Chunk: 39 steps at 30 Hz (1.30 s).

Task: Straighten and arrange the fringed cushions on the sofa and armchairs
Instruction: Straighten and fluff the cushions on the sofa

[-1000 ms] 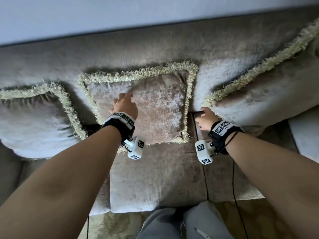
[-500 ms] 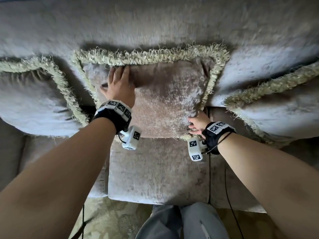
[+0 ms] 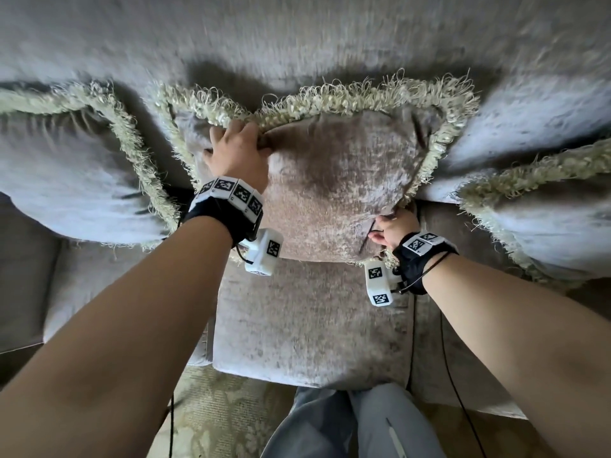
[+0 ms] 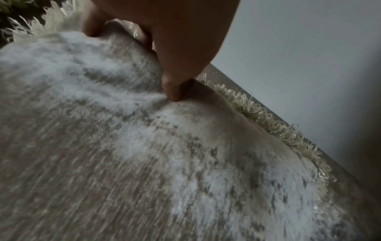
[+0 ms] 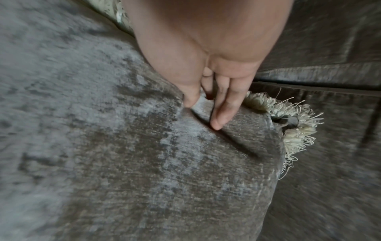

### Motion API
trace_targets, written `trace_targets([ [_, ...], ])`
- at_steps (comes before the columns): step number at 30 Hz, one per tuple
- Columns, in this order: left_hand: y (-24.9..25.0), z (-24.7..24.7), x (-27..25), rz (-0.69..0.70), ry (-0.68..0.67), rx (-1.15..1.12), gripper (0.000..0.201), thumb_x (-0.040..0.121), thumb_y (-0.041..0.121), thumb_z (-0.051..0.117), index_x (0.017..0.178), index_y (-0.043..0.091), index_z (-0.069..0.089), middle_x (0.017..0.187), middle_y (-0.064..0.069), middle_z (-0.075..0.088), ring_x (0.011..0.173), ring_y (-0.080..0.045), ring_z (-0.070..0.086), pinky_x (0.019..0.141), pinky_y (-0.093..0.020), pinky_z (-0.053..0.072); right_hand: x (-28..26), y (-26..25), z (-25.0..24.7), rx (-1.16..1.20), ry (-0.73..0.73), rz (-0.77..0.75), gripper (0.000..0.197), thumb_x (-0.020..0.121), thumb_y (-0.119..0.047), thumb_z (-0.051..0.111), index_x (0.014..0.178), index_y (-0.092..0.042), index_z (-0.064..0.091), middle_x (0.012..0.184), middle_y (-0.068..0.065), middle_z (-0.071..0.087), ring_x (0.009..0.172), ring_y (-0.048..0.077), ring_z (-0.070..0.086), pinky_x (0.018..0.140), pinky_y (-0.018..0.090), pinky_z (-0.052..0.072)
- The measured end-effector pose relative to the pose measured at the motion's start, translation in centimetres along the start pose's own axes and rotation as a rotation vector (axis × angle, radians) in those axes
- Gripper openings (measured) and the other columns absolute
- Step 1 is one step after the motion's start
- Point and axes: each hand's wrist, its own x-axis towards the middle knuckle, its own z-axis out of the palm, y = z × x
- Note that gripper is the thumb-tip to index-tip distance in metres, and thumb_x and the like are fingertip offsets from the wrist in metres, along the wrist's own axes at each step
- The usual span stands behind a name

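A taupe velvet cushion [image 3: 334, 180] with a cream fringe leans against the sofa back [image 3: 297, 38] in the middle. My left hand [image 3: 236, 150] grips its upper left edge, fingers curled over the fringe; the left wrist view shows the thumb [image 4: 173, 91] pressed into the cushion [image 4: 144, 154]. My right hand [image 3: 393, 226] pinches the cushion's lower right corner; in the right wrist view its fingers [image 5: 220, 112] dig into the fabric [image 5: 164, 163] beside the fringe [image 5: 296, 128]. Two more fringed cushions flank it, one left [image 3: 66, 173] and one right [image 3: 545, 219].
The sofa seat [image 3: 310, 325] runs below the cushions, with a seam between seat pads at the right. A patterned rug [image 3: 224, 418] and my grey trouser legs [image 3: 357, 424] show at the bottom. A pale wall [image 4: 309, 57] rises behind the sofa back.
My left hand slid from the cushion's face up to its top left edge and took hold. My right hand moved from the right cushion to the middle cushion's lower right corner. The view drew closer.
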Motion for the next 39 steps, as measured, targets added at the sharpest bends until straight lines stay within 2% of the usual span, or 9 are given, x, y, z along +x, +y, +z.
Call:
trace_targets([
  [4,-1.5,-1.8,-0.8,-0.018,-0.013,-0.096,0.018,0.092,0.026,0.058,0.107,0.019,0.064,0.115,0.002,0.059,0.114,-0.029,0.044,0.098,-0.050,0.041,-2.8,-0.1,-0.3,-0.021,0.029,-0.074,0.017,0.095,-0.008,0.055,0.080,-0.016,0.053,0.078,0.013,0.062,0.069,0.027,0.064,0.077,0.043,0.058],
  [8,-3.3,-5.3,-1.3,-0.074,-0.035,-0.201,0.011,0.091,0.019,0.058,0.099,0.019,0.065,0.098,0.001,0.062,0.099,-0.026,0.055,0.089,-0.042,0.050,-6.5,-2.2,-0.9,-0.057,0.074,-0.194,0.014,0.092,-0.013,0.059,0.081,-0.021,0.054,0.079,0.009,0.064,0.071,0.026,0.065,0.074,0.041,0.058],
  [12,-4.5,-9.0,-2.2,-0.150,-0.072,-0.285,0.012,0.090,0.015,0.062,0.102,0.013,0.066,0.091,-0.006,0.066,0.083,-0.026,0.062,0.075,-0.035,0.053,-9.5,-5.8,-1.7,-0.093,0.179,-0.336,0.012,0.090,-0.012,0.058,0.082,-0.017,0.064,0.081,0.006,0.067,0.061,0.020,0.062,0.057,0.035,0.053],
  [15,-5.3,-10.1,-3.4,-0.194,-0.097,-0.322,0.011,0.089,0.015,0.063,0.100,0.012,0.064,0.091,-0.008,0.066,0.083,-0.028,0.062,0.076,-0.037,0.055,-12.0,-8.3,-2.5,-0.192,0.334,-0.404,0.026,0.089,-0.013,0.054,0.063,-0.017,0.050,0.081,0.007,0.069,0.069,0.026,0.068,0.065,0.043,0.060],
  [20,-5.9,-9.9,-4.6,-0.221,-0.145,-0.373,0.018,0.089,0.016,0.061,0.105,0.009,0.062,0.099,-0.016,0.067,0.088,-0.031,0.062,0.080,-0.041,0.056,-12.1,-9.4,-4.1,-0.264,0.436,-0.530,0.010,0.078,-0.025,0.045,0.080,-0.016,0.046,0.082,0.019,0.068,0.078,0.039,0.069,0.064,0.054,0.058],
  [26,-6.0,-8.9,-4.2,-0.184,-0.171,-0.388,0.024,0.089,0.015,0.060,0.111,0.003,0.059,0.104,-0.020,0.065,0.098,-0.036,0.062,0.085,-0.044,0.054,-13.9,-10.5,-3.7,-0.267,0.514,-0.559,0.015,0.083,-0.016,0.043,0.069,-0.015,0.044,0.080,0.019,0.067,0.076,0.039,0.067,0.063,0.047,0.056],
  [32,-6.8,-7.1,-2.5,-0.197,-0.220,-0.388,0.022,0.091,0.015,0.059,0.111,0.006,0.060,0.099,-0.014,0.062,0.091,-0.030,0.057,0.083,-0.040,0.052,-12.2,-10.5,-2.7,-0.315,0.551,-0.548,0.029,0.090,-0.012,0.047,0.062,-0.018,0.044,0.084,0.017,0.067,0.079,0.035,0.068,0.067,0.047,0.058],
  [36,-7.4,-6.0,-1.1,-0.214,-0.265,-0.380,0.023,0.093,0.016,0.059,0.114,0.008,0.060,0.097,-0.011,0.061,0.089,-0.028,0.055,0.077,-0.035,0.046,-11.3,-11.2,-1.9,-0.339,0.554,-0.497,0.014,0.093,-0.015,0.052,0.086,-0.014,0.064,0.092,0.014,0.070,0.083,0.033,0.069,0.074,0.046,0.059],
  [39,-7.8,-4.6,0.1,-0.210,-0.297,-0.382,0.028,0.094,0.016,0.058,0.121,0.012,0.062,0.104,-0.011,0.066,0.093,-0.029,0.060,0.074,-0.031,0.043,-9.9,-10.9,-1.2,-0.363,0.573,-0.432,0.020,0.096,-0.013,0.049,0.101,-0.009,0.068,0.100,0.010,0.069,0.087,0.029,0.067,0.076,0.041,0.058],
])
